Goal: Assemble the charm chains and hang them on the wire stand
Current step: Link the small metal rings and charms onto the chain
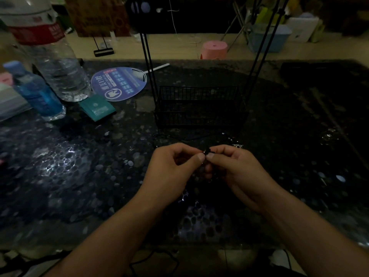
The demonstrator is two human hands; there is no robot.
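My left hand [171,170] and my right hand [237,170] meet thumb to thumb above the dark pebbled table. Both pinch a small dark charm chain piece [207,151] between thumbs and forefingers; most of it is hidden by the fingers. A thin dark cord [191,139] runs on the table just beyond the hands. A small silvery charm [238,146] lies on the table beside my right knuckles. The black wire stand [199,104], a mesh basket with tall thin uprights, stands straight ahead behind the hands.
At the left stand a large clear water bottle [58,62], a small blue bottle [38,92], a teal card packet [97,107] and a round blue hand fan [119,83]. A pink stool [214,49] and a blue bin [268,39] sit on the floor beyond the table.
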